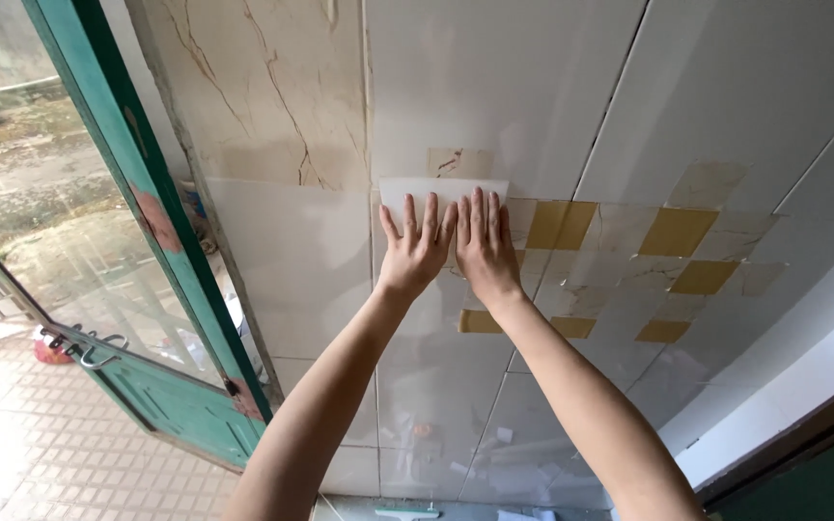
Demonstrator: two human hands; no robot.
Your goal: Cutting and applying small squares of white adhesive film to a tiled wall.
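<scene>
White and glossy, a thin plastic sheet [444, 191] lies flat against the tiled wall [494, 87] in front of me; I press it there with both hands side by side. My left hand [417, 249] is spread open, fingers [430, 214] pointing up and apart, palm on the lower part of the sheet; my right hand [483, 243] sits just beside it, fingers close together and straight, thumb edges of the two hands nearly touching. Neither hand grips anything; both lie flat and open on the surface. The sheet's top edge shows above my fingertips; its lower part is hidden under my palms. To the right of my hands runs a patch of small yellow and cream tiles [673, 232]; above the sheet a cream marble-patterned tile [263, 87] with brown veins meets larger pale tiles. On my left stands a green door frame [137, 174] with glass, a metal latch [89, 352] low on it; beyond it lies wet ground [41, 183].
</scene>
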